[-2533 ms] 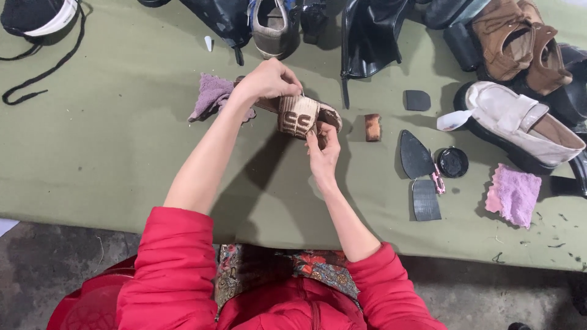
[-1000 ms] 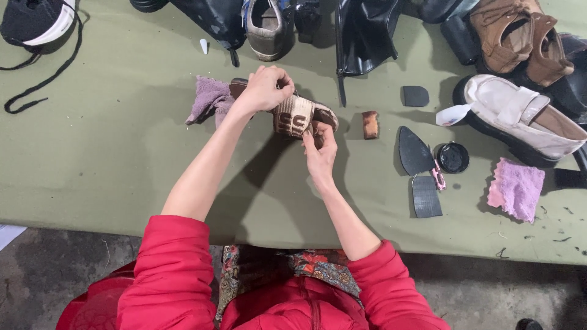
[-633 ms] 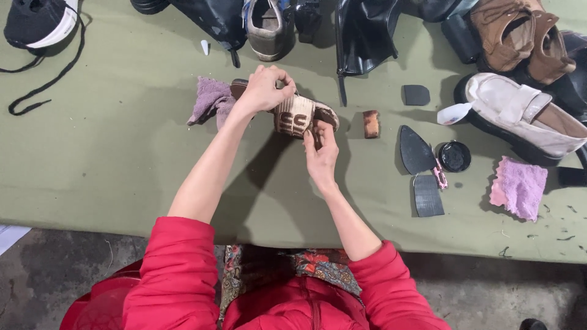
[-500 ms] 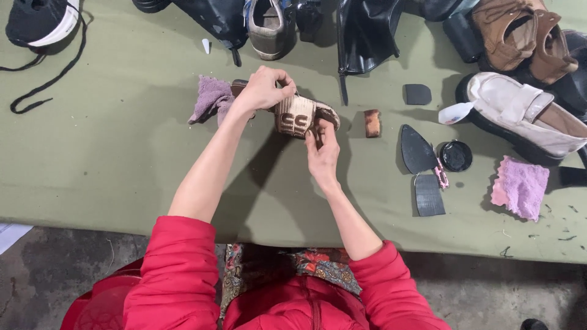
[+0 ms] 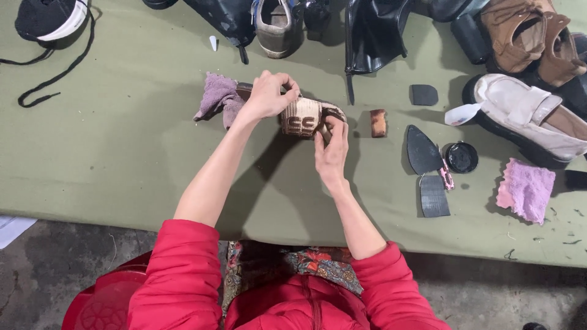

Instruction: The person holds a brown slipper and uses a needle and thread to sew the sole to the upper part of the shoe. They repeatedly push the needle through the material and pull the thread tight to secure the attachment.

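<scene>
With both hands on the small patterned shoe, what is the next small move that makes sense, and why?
Probably a small turn of the patterned shoe toward the right hand. The left hand grips it from above, and the right fingertips press at its right end, so the work seems to be along that edge. The purple cloth lies just beside the left hand, ready if wiping is needed.
</scene>
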